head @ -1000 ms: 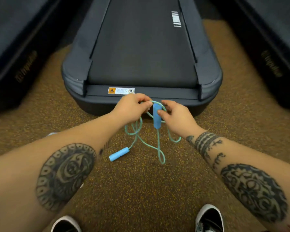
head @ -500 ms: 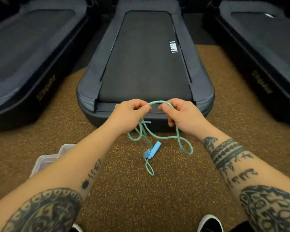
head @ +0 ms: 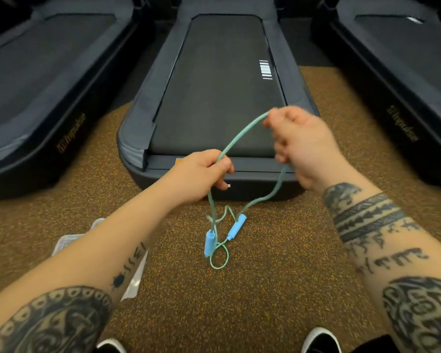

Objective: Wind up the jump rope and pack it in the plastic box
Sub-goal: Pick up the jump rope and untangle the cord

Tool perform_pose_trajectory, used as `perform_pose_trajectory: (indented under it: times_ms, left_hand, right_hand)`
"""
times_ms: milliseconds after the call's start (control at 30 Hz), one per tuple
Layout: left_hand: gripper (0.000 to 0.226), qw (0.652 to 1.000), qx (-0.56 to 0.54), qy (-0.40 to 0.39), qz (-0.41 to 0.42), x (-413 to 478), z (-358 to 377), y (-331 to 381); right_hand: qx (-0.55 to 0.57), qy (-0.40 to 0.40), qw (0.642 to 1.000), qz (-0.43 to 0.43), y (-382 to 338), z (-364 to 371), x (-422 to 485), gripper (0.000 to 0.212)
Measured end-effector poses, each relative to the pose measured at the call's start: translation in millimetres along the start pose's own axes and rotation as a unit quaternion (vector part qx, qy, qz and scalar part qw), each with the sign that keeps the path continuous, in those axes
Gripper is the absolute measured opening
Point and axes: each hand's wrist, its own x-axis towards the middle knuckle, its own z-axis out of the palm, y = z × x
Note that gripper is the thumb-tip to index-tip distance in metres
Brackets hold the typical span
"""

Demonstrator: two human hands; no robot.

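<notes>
The jump rope (head: 242,133) is a thin teal cord with two light blue handles. My left hand (head: 201,174) pinches the cord at mid-height. My right hand (head: 301,143) grips it higher and to the right, slightly blurred. A span of cord arcs between the two hands. Below them the cord hangs in loose loops. One blue handle (head: 209,243) dangles upright and the other blue handle (head: 236,227) hangs tilted beside it. A small loop (head: 219,258) reaches the carpet. The clear plastic box (head: 69,242) lies on the floor at the left, mostly hidden by my left forearm.
A dark treadmill deck (head: 219,80) lies straight ahead, its rear end close behind my hands. Two more treadmills (head: 36,80) (head: 405,72) flank it. Brown speckled carpet (head: 265,289) covers the floor. My two shoes (head: 321,340) show at the bottom edge.
My hands have pulled apart, the right one rising up and to the right, stretching a span of cord. Both handles now hang lower, near the carpet.
</notes>
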Motion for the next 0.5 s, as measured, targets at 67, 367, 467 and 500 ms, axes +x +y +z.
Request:
perform_pose_trajectory:
  times_ms: [67, 367, 467, 500]
  left_hand:
    - [0.024, 1.000, -0.020, -0.005, -0.013, -1, -8, -7]
    - [0.027, 0.982, -0.186, -0.011, -0.018, 1, -34, -15]
    - [0.027, 0.953, -0.302, 0.009, -0.008, 6, -26, 4]
    - [0.028, 0.944, -0.330, 0.013, -0.008, 8, -23, 10]
  right_hand:
    - [0.086, 0.062, 0.994, -0.010, -17, -24, 7, 0.023]
    - [0.146, 0.218, 0.963, 0.063, -16, -119, 16, 0.025]
    - [-0.037, 0.117, 0.983, 0.140, 4, -100, 11, 0.022]
    - [-0.088, 0.089, 0.982, 0.143, 9, -91, 8, 0.019]
